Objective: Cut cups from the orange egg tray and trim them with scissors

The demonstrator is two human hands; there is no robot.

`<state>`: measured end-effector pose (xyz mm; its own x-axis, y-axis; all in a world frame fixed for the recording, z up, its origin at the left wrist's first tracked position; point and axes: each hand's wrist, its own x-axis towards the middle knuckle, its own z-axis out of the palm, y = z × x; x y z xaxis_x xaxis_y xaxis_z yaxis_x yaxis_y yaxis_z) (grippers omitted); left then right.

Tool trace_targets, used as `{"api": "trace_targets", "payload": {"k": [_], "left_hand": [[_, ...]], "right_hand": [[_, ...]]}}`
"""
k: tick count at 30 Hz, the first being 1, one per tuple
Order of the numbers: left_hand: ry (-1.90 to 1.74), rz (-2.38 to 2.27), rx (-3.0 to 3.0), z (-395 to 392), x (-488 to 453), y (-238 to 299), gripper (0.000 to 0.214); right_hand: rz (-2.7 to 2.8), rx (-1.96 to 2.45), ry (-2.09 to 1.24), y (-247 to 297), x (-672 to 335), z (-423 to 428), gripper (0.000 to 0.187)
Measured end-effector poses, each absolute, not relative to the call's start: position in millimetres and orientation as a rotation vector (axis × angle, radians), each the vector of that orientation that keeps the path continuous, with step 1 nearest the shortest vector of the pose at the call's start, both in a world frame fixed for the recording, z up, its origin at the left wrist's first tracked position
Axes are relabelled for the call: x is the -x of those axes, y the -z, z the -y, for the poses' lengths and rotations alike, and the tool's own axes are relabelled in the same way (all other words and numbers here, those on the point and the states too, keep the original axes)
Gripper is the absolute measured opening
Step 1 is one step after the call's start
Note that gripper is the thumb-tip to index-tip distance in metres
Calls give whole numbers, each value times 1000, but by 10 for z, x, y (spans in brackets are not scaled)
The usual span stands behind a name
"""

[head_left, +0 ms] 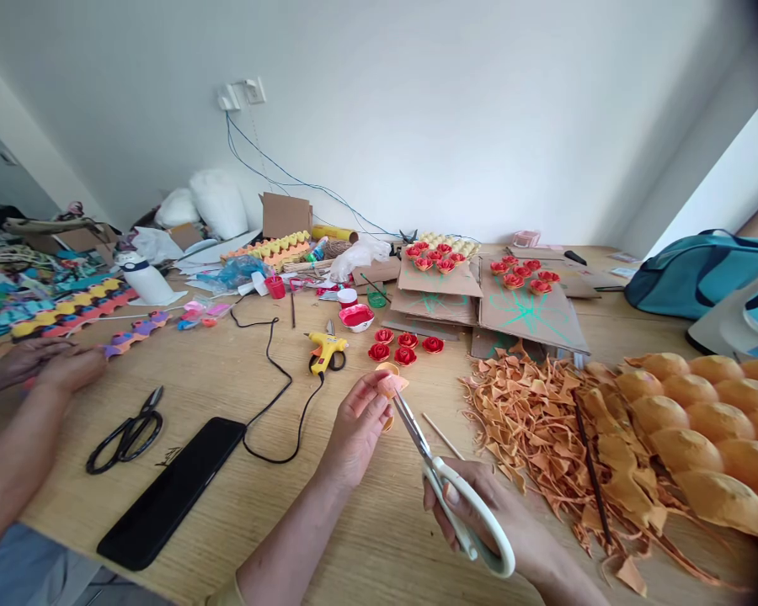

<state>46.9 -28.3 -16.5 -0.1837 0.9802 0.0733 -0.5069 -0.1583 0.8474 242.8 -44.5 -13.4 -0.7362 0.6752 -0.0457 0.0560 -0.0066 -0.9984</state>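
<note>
Between the fingertips of my left hand [358,425] is a small orange egg-carton piece [392,385]. My right hand [480,505] grips white-handled scissors [445,488], whose blades reach up to the lower edge of that piece. Whether the blades are fully closed is hard to see. Just beyond my left hand lie several red paper roses [405,356] on the table. To the right spreads a heap of orange carton scraps [511,404], and a thin wooden stick [442,435] rests near the scissors.
A yellow glue gun [326,352] with a black cord, a black phone [173,492] and black scissors [130,431] lie to the left. Orange egg trays [688,421] stand at right. Cardboard sheets [531,316] hold more roses. Another person's hands [69,366] work at far left.
</note>
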Motion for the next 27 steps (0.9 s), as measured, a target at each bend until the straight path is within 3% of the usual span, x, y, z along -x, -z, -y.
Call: {"api": "trace_targets", "payload": {"k": [6, 10, 16, 20, 27], "left_hand": [[-1662, -1092, -1108, 288, -390, 81, 38], [-1586, -1496, -1434, 289, -230, 95, 34], [-1025, -1967, -1828, 293, -183, 315, 59], [-783, -1990, -1972, 243, -175, 437, 47], [-838, -2219, -1914, 136, 47, 464, 39]], "right_hand": [[1632, 806, -1832, 184, -2377, 424, 58], [1560, 851, -1719, 163, -2417, 411, 54], [1553, 839, -1669, 141, -2412, 432, 51], [1590, 816, -1679, 138, -2374, 445, 51], [1619, 834, -1677, 182, -2331, 452, 55]]}}
